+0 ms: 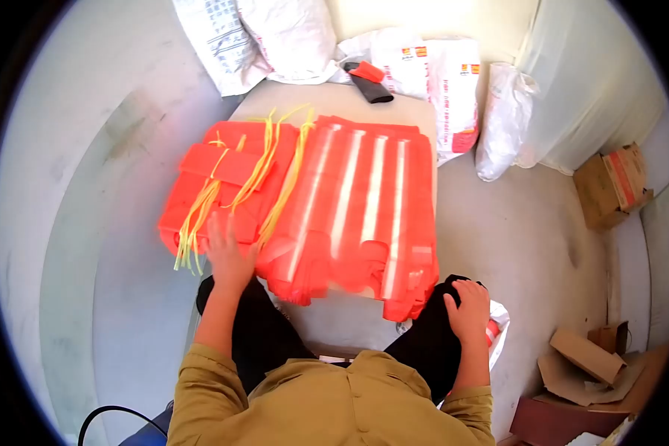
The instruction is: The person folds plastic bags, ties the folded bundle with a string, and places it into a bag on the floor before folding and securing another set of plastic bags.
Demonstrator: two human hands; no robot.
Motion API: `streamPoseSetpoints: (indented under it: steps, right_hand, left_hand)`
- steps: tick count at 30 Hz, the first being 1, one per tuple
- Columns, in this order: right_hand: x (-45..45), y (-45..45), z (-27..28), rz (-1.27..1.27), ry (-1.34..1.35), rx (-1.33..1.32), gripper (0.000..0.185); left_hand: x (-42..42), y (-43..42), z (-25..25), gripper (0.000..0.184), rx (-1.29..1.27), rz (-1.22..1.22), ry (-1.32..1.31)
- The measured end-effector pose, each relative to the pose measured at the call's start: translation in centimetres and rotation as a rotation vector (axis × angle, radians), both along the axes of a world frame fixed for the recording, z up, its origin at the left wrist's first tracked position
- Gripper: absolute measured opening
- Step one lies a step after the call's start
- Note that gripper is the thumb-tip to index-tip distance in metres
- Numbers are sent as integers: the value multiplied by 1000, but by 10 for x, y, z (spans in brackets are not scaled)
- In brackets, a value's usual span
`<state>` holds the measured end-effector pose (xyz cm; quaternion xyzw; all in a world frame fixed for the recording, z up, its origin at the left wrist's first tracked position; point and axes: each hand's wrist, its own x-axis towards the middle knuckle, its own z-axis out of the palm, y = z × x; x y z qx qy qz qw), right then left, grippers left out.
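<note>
My left hand [229,256] reaches over the near edge of a folded orange-red fabric bundle [234,167], slightly blurred, its fingers spread and nothing visibly held. Whether it touches the cloth I cannot tell. Yellow strings [256,178] lie in loose bunches across that bundle, some hanging over its front. Beside it on the right is a stack of orange-red fabric pieces with pale stripes [354,201], loose ends drooping toward my lap. My right hand [468,308] rests on my right knee, open and holding nothing.
Both fabric piles lie on a pale table [275,97]. At its far end is a dark rolled item [372,88] with an orange piece. White sacks [293,37] stand behind. Cardboard boxes [606,189] and flattened cardboard [587,364] are on the right. A white bag [500,323] sits beside my right knee.
</note>
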<state>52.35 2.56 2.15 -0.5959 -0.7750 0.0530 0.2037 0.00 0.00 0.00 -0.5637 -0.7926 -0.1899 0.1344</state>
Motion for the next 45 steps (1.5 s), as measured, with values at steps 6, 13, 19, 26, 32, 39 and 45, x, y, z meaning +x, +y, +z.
streamPoseSetpoints:
  steps: [6,13,19,26,32,39,45]
  right_hand:
    - [-9,6,-6,18,5,14,30]
    - [-24,9,-2,28,-19,-26,31]
    - [-20,8,-12,16,-28,-6,32]
    - [-21,8,-11,3,-47,-26,32]
    - [-20,10,-15,9,-60,-26,32]
    - [-18,11,-16,40,-54,5,31]
    - [-22,12,-17,22,-32,9,29]
  left_hand:
    - [-39,-45,-3,85,-16,221,-67]
    - [-41,-36,-14,58,9,-39,-239]
    - [-54,-39,-21,42,77,-42,-304]
    - [-59,-45,-28,26,123,-54,-307]
    - [-57,-46,-27,19,101,-58,-327]
    - [-49,-43,-16,14,13,-218,-258]
    - [-4,-4,-34,32,49,-338,-447]
